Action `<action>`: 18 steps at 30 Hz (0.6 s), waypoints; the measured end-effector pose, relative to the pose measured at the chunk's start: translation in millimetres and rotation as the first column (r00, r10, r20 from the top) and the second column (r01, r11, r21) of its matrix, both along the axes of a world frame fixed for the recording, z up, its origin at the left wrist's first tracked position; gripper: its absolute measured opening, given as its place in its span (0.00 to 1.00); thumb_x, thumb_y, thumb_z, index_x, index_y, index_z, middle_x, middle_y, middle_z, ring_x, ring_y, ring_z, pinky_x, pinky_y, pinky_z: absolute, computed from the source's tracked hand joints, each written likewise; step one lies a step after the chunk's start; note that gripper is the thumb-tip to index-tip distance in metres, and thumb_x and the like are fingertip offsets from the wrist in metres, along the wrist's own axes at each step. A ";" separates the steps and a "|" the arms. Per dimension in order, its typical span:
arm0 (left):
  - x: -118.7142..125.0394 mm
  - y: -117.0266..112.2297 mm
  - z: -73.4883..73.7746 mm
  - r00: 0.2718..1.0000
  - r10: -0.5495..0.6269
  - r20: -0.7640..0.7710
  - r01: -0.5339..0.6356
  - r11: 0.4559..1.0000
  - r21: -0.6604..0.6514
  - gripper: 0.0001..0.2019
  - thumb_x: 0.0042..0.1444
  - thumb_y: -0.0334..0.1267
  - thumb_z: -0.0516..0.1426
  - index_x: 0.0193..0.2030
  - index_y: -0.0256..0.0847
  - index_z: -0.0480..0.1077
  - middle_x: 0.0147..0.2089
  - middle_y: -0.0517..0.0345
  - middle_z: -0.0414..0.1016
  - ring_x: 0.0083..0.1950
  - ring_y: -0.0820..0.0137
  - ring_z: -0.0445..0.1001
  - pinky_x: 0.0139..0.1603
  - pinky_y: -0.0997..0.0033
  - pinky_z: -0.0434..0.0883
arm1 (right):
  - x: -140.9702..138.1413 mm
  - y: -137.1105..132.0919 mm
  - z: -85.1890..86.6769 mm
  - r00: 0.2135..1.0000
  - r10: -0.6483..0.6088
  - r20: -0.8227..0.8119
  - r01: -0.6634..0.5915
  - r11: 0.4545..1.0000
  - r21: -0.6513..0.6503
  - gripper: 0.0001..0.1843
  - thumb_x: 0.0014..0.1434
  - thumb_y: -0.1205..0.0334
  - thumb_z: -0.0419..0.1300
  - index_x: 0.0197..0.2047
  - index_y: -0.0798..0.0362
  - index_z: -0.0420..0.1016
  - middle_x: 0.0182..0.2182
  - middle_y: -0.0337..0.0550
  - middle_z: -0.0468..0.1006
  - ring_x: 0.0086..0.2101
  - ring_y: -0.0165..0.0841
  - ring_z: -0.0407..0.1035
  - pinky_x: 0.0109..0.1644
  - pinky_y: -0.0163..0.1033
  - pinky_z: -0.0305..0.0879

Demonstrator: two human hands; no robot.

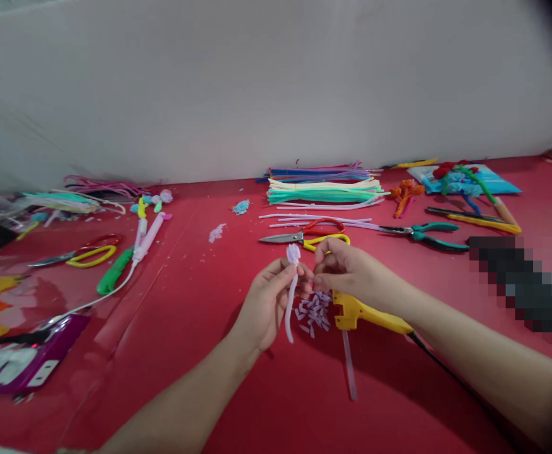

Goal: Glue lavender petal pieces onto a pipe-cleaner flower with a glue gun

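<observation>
My left hand [269,293] is closed round a pale purple pipe-cleaner flower [293,254], its small tufted head upright above my fingers and its stem [290,315] hanging down. Close on the right, my right hand [342,268] has thumb and fingertips brought together in a pinch; what is between them, if anything, is too small to make out. A heap of cut purple pipe-cleaner pieces [314,310] lies just below both hands. Under my right wrist rests a yellow glue gun [370,315] with a clear glue stick [350,366] poking out toward me.
Behind my hands lie scissors [283,238], pliers [418,234] and bundles of pipe cleaners [326,192]. Finished-looking pipe-cleaner flowers [455,180] are at the back right. Leftward are more scissors [94,255], a pink straightener-like tool [149,239] with a cord, and a purple device [63,350].
</observation>
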State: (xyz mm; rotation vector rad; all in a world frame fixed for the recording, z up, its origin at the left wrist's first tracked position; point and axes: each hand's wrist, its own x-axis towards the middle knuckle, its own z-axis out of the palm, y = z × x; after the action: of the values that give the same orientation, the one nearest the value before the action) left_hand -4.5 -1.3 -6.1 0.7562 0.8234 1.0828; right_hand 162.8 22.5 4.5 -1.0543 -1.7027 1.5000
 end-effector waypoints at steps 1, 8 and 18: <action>0.5 -0.5 0.3 1.000 -0.017 -0.001 0.017 1.000 -0.007 0.05 0.55 0.34 0.57 0.29 0.36 0.69 0.34 0.55 0.75 0.30 0.75 0.73 0.35 0.75 0.70 | 0.5 -0.1 0.2 1.000 0.015 -0.007 -0.015 1.000 0.009 0.10 0.54 0.68 0.55 0.36 0.51 0.56 0.28 0.35 0.72 0.29 0.28 0.69 0.33 0.34 0.62; 1.2 -0.9 1.4 0.999 -0.029 0.015 0.029 1.000 -0.002 0.05 0.54 0.32 0.58 0.28 0.36 0.70 0.30 0.55 0.74 0.32 0.73 0.73 0.38 0.74 0.70 | 2.6 -0.5 3.5 0.998 -0.010 0.060 0.011 1.000 -0.012 0.06 0.54 0.67 0.56 0.36 0.54 0.63 0.27 0.36 0.72 0.28 0.28 0.67 0.32 0.33 0.61; -1.3 -3.0 7.3 0.997 -0.050 -0.067 0.053 0.998 0.042 0.06 0.54 0.33 0.56 0.28 0.36 0.70 0.30 0.57 0.74 0.21 0.80 0.65 0.23 0.81 0.62 | 10.1 -1.7 16.0 0.992 -0.116 -0.046 0.117 0.993 0.023 0.05 0.54 0.63 0.58 0.30 0.55 0.68 0.24 0.35 0.69 0.25 0.26 0.62 0.29 0.32 0.58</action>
State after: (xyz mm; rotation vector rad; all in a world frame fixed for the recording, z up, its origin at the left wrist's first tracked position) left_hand -5.9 -4.3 1.2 0.8493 0.8335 1.0374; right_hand 172.9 20.8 20.5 -1.0798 -1.5975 1.4142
